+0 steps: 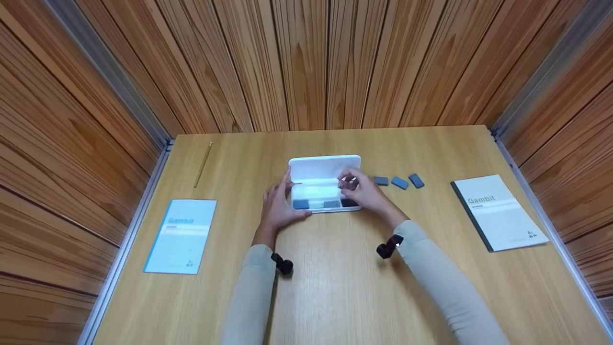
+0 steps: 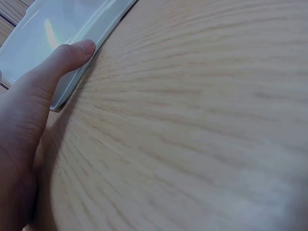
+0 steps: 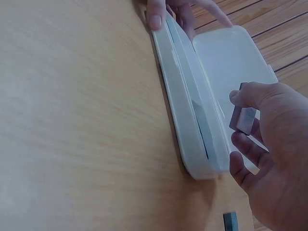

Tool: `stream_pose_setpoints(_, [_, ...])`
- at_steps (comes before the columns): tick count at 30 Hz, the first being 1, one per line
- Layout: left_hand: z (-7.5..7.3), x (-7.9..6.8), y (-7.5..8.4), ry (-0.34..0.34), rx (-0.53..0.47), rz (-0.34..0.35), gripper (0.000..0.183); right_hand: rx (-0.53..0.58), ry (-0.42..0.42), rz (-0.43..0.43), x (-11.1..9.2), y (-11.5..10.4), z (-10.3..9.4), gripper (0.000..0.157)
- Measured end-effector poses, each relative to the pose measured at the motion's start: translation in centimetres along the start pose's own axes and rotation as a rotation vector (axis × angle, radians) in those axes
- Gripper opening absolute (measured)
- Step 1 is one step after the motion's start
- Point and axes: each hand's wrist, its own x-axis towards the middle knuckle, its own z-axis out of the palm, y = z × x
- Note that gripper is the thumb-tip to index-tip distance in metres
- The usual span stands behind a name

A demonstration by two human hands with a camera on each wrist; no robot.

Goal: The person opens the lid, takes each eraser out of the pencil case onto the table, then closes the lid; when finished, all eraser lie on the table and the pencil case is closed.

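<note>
A white pencil case (image 1: pixel 315 191) lies on the table with its lid (image 1: pixel 323 168) raised at the back. My left hand (image 1: pixel 278 205) grips its left end, thumb (image 2: pixel 77 50) along the front rim and fingers up by the lid. Between thumb and fingertips, my right hand (image 1: pixel 361 190) pinches a small eraser (image 3: pixel 244 119), dark on one face and pale on another, over the right part of the case. Inside, along the front, dark blocks show: one at the left (image 1: pixel 300 204), another near the middle (image 1: pixel 331 204) and one at the right (image 1: pixel 349 203), partly under the hand.
Right of the case lie three blue erasers (image 1: pixel 399 182) in a loose row. A pencil (image 1: pixel 203 164) and a light blue notebook (image 1: pixel 180 237) lie at the left. At the right is a white notebook (image 1: pixel 500 213) with a dark spine. Wood-panelled walls enclose the table.
</note>
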Motion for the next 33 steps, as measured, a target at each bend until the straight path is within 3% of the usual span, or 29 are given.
stream_pose_setpoints(11, [0.0,0.1,-0.4,0.010,0.008,0.035,0.145,-0.069,0.058,0.042,-2.0,1.9,-3.3,0.031])
stream_pose_setpoints(20, [0.1,0.1,-0.4,0.003,0.000,0.026,0.144,-0.082,0.082,0.084,-3.9,4.1,-5.7,0.033])
stream_pose_setpoints(33, [0.1,0.1,-0.3,0.004,0.007,0.014,0.146,-0.047,0.102,0.098,-5.1,5.6,-6.9,0.034])
